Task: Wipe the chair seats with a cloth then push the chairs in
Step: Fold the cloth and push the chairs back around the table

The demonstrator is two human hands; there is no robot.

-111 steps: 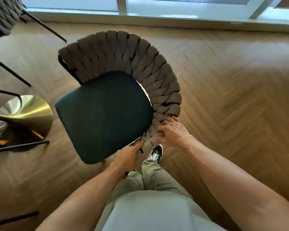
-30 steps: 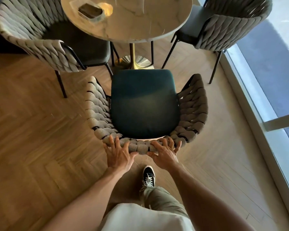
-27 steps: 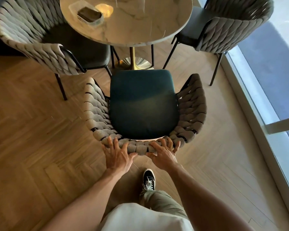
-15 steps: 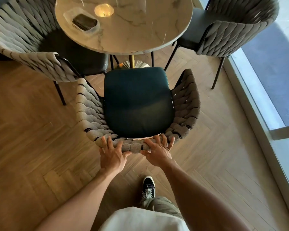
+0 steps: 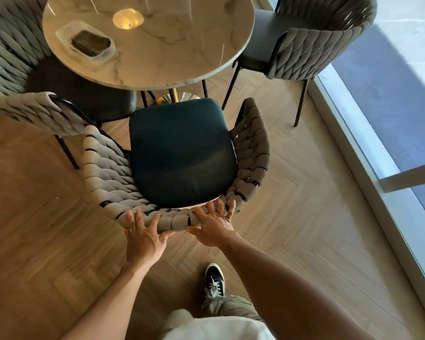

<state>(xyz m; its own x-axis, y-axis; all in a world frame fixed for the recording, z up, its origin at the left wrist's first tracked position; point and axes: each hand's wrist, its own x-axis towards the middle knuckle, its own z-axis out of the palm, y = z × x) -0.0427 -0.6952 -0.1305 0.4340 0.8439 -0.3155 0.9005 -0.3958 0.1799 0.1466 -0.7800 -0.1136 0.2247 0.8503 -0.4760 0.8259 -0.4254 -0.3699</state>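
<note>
The chair with a dark teal seat [image 5: 182, 153] and a woven grey-brown wraparound backrest [image 5: 174, 222] stands in front of me, facing the round marble table [image 5: 169, 45]. The seat's front edge sits just under the table's rim. My left hand [image 5: 142, 236] and my right hand [image 5: 212, 223] both rest on the top of the backrest, side by side. Their fingers lie spread over the weave and the thumbs sit below it. No cloth is in either hand.
A second woven chair [image 5: 22, 106] stands close on the left, and a third [image 5: 317, 45] at the back right. A clear tray with a dark folded item [image 5: 91, 44] lies on the table. A floor-level window frame [image 5: 353, 163] runs along the right. My shoe [image 5: 215, 278] is behind the chair.
The chair was turned to face the table, then slid forward toward it with both hands on the backrest. The seat front now reaches the table's rim and covers most of the gold base.
</note>
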